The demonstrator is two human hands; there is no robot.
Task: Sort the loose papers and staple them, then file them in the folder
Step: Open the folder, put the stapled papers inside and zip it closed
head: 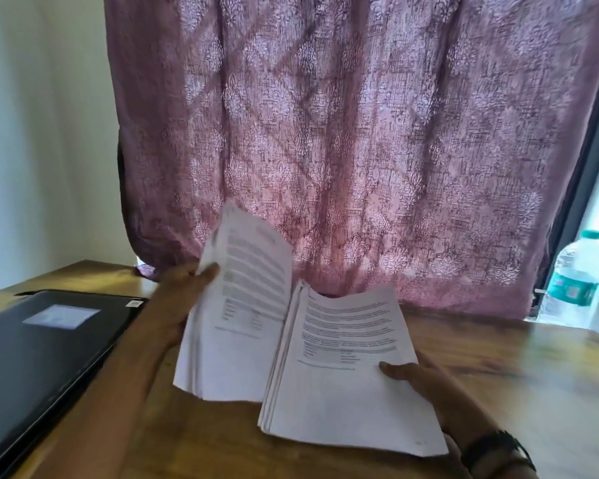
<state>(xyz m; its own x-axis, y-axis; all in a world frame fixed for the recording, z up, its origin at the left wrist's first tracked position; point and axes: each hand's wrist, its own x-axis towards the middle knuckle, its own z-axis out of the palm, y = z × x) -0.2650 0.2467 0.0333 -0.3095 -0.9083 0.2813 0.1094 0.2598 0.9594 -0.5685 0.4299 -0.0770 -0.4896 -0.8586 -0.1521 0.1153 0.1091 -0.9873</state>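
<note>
While we hold the loose pages split in two above the brown wooden table (498, 368), the left hand (180, 299) pinches the raised left sheaf of white printed papers (242, 305) and the right hand (426, 385) grips the lower right sheaf of white printed papers (343, 375), thumb on top. We judge that sorting is under way, so we should square each sheaf's edges and let no page slip. The flat black plastic folder (49, 340) lies closed at left, near the left forearm. A clear water bottle with a green label (573, 281) stands beside the mauve patterned curtain (360, 133). We see no stapler.

wooden table (498, 375) | pink patterned curtain (343, 133) behind | water bottle (573, 281) far right
</note>
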